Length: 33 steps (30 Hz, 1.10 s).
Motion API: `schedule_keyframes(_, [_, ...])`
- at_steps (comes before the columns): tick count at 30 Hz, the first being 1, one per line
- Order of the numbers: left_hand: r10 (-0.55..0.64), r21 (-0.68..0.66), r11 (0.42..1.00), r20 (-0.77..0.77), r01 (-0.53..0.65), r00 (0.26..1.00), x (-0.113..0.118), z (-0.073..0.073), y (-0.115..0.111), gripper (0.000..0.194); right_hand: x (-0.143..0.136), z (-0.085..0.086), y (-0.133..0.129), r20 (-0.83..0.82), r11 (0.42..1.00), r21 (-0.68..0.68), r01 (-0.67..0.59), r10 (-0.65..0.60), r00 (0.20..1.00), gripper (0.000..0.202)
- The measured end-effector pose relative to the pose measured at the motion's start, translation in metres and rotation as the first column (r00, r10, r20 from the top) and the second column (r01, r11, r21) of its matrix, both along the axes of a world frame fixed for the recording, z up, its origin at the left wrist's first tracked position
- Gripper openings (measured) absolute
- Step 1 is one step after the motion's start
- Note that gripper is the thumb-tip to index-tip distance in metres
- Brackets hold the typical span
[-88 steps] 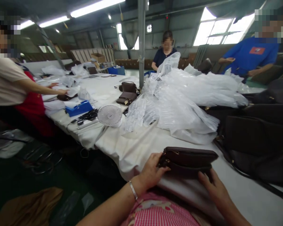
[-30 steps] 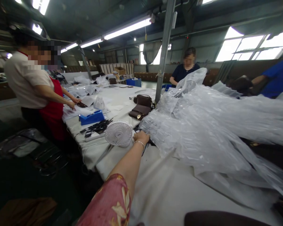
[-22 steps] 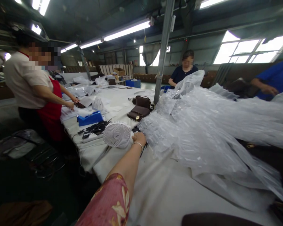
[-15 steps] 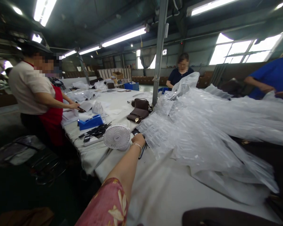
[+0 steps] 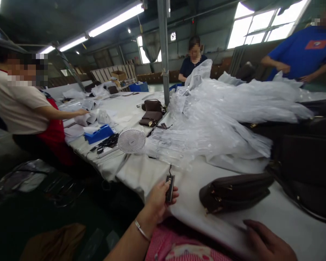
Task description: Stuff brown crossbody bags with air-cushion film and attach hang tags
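Dark bag: the dark bag (image 5: 233, 194) lies on the white-covered worktop (image 5: 141, 170), between the two hands and touching neither; whether anything is inside cannot be told
Left grip: the left hand (image 5: 159, 201) pinches the black tag (image 5: 170, 188) between thumb and fingers, lettered face showing and cord rising from its top end
Right grip: the right hand (image 5: 271, 243) is blurred, fingers apart and holding nothing visible, just below the bag in view
Containers behind: a cardboard box (image 5: 118, 75) and a blue bin (image 5: 138, 87) stand at the far end, contents too small to tell
Plastic pile: clear plastic sleeves (image 5: 206, 108) heap across the middle, beyond the bag
Beside the pile: a brown bag (image 5: 151, 115) sits near the metal post (image 5: 163, 54), with the white fan (image 5: 132, 140) nearer the left edge
Edge: the worktop's near edge runs slantwise past the left hand; bare white cover shows between that hand and the dark bag, and another strip between the bag and the plastic
Right side: larger dark bags (image 5: 309, 170) crowd there, straps trailing toward the front
Changed: the left hand, beside the fan half a second ago, is now back near the front edge with the tag; the right hand has come into view
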State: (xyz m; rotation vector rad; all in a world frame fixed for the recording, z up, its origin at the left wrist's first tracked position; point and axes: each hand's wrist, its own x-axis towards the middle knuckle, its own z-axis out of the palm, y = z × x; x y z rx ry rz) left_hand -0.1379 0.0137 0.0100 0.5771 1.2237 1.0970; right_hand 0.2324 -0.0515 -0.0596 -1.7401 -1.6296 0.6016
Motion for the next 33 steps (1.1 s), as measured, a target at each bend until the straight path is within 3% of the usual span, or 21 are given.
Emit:
schedule_keyframes(1, [-0.006, -0.005, 1.0, 0.035, 0.006, 0.999, 0.006, 0.003, -0.017, 0.026, -0.01, 0.014, -0.008, -0.082, 0.992, -0.118, -0.035, 0.026, 0.996, 0.036])
schedule_keyframes(3, [-0.087, 0.036, 0.996, 0.044, 0.085, 0.995, 0.018, 0.01, -0.043, 0.038, -0.037, 0.045, -0.02, -0.303, 0.915, -0.281, -0.29, 0.202, 0.931, 0.045])
schedule_keyframes(4, [-0.154, 0.067, 0.986, 0.035, 0.151, 0.988, 0.024, 0.014, -0.054, 0.042, -0.052, 0.059, -0.023, -0.436, 0.843, -0.316, -0.435, 0.278, 0.856, 0.049])
schedule_keyframes(6, [-0.319, 0.128, 0.94, 0.013, 0.315, 0.948, 0.035, 0.022, -0.07, 0.045, -0.081, 0.083, -0.024, -0.678, 0.735, -0.327, -0.595, 0.256, 0.689, 0.051])
schedule_keyframes(9, [-0.607, 0.195, 0.76, -0.131, 0.62, 0.784, 0.046, 0.034, -0.084, 0.036, -0.11, 0.102, -0.016, -0.9, 0.732, -0.255, -0.632, 0.06, 0.432, 0.054])
schedule_keyframes(12, [-0.707, 0.194, 0.566, -0.386, 0.802, 0.592, 0.05, 0.04, -0.088, 0.03, -0.121, 0.11, -0.009, -0.953, 0.812, -0.224, -0.538, -0.066, 0.297, 0.042])
schedule_keyframes(18, [-0.568, 0.219, 0.495, -0.651, 0.841, 0.503, 0.053, 0.032, -0.084, 0.026, -0.122, 0.127, -0.011, -0.922, 0.914, -0.183, -0.363, -0.032, 0.385, 0.038])
schedule_keyframes(22, [-0.42, 0.251, 0.369, -0.814, 0.895, 0.402, 0.05, 0.026, -0.077, 0.021, -0.124, 0.133, -0.013, -0.904, 0.937, -0.171, -0.306, -0.025, 0.427, 0.045])
schedule_keyframes(24, [-0.382, 0.248, 0.292, -0.855, 0.924, 0.351, 0.048, 0.029, -0.072, 0.016, -0.124, 0.133, -0.013, -0.869, 0.935, -0.186, -0.302, -0.013, 0.494, 0.047])
schedule_keyframes(25, [-0.371, 0.257, 0.283, -0.859, 0.924, 0.353, 0.047, 0.032, -0.069, 0.014, -0.124, 0.133, -0.012, -0.838, 0.937, -0.178, -0.3, 0.015, 0.545, 0.048])
schedule_keyframes(27, [-0.345, 0.334, 0.378, -0.815, 0.864, 0.466, 0.049, 0.041, -0.062, 0.02, -0.122, 0.131, -0.01, -0.743, 0.945, -0.119, -0.305, 0.119, 0.659, 0.047])
schedule_keyframes(30, [-0.348, 0.468, 0.57, -0.606, 0.675, 0.715, 0.059, 0.056, -0.051, 0.044, -0.12, 0.127, -0.007, -0.549, 0.935, -0.038, -0.352, 0.275, 0.789, 0.05])
schedule_keyframes(33, [-0.417, 0.52, 0.599, -0.446, 0.609, 0.792, 0.069, 0.064, -0.041, 0.049, -0.117, 0.124, -0.005, -0.416, 0.914, -0.038, -0.405, 0.354, 0.838, 0.048])
